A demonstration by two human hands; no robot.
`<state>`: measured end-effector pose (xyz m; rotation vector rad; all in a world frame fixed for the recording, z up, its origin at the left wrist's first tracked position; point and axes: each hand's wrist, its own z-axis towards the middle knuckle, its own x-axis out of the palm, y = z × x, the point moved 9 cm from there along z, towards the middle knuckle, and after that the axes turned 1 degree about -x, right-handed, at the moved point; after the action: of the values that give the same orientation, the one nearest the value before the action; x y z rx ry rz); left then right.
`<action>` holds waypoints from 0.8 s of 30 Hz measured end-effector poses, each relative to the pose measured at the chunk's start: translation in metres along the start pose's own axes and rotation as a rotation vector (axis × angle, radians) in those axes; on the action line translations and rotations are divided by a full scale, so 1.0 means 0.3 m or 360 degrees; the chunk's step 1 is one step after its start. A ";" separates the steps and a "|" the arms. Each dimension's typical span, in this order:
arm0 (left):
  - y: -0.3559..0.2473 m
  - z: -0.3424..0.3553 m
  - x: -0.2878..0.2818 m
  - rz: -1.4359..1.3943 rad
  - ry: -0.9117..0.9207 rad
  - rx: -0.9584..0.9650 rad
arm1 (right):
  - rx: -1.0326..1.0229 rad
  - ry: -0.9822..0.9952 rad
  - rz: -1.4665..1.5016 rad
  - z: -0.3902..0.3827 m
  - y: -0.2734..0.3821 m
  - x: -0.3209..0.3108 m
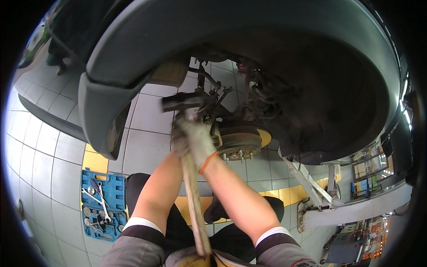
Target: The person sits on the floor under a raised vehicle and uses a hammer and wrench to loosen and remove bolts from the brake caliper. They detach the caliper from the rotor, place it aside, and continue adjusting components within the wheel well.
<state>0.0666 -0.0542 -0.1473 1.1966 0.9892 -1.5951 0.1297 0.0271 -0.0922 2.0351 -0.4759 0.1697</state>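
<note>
My left hand and right hand clamp the hammer (blurry up top); a slip could send it into the disc.

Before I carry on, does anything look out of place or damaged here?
Slightly: wrenches lie loose across the open blue toolbox, not tucked into its slots. The brake disc has a brownish edge, possibly rust. I see no spill.
</note>
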 end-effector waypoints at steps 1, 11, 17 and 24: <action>0.013 0.014 0.004 -0.1165 -0.0026 0.0081 | 0.0097 0.0212 0.0001 -0.020 -0.025 0.060; 0.052 0.056 0.151 -0.2329 -0.0071 0.0299 | 0.0135 0.0423 0.0106 -0.025 -0.028 0.068; -0.013 0.052 0.156 -0.3807 0.0473 0.0574 | -0.0109 -0.0067 0.0164 -0.023 0.010 -0.069; 0.037 0.046 0.035 -0.2224 -0.0375 0.0627 | -0.0138 -0.0022 0.0045 -0.034 0.061 -0.072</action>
<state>0.0719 -0.0724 -0.1554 0.3890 1.5048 -3.0167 0.1035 0.0340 -0.0792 1.9465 -0.5127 0.1496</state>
